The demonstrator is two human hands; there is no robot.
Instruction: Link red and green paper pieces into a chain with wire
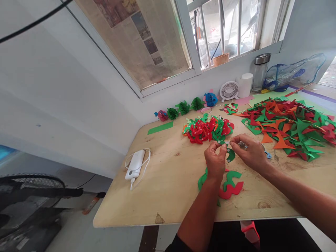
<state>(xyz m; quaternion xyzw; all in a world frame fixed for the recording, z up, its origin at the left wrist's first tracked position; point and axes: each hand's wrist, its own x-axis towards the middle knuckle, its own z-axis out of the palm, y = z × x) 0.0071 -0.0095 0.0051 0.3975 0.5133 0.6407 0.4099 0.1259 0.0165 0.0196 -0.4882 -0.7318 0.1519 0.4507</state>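
My left hand (215, 159) is closed in a pinch on a curved green paper cutout (231, 155) that carries small white patches. Close beside it, the fingertips of my right hand (248, 149) are pressed together at a small white tab (228, 143) by the cutout's upper edge. A shiny metal item shows under my right fingers; its kind is unclear. Below my hands lie loose wavy cutouts, a green one (232, 177) and a red one (231, 190), partly covered by my left forearm. Just beyond is a pile of red and green cutouts (202, 130).
A large heap of paper scraps (286, 122) covers the right side. Along the wall stand green paper balls (183, 107), a small white fan (229, 91), a white cylinder (245, 85) and a glass bottle (260, 73). A white power bank (135, 164) with cable lies left.
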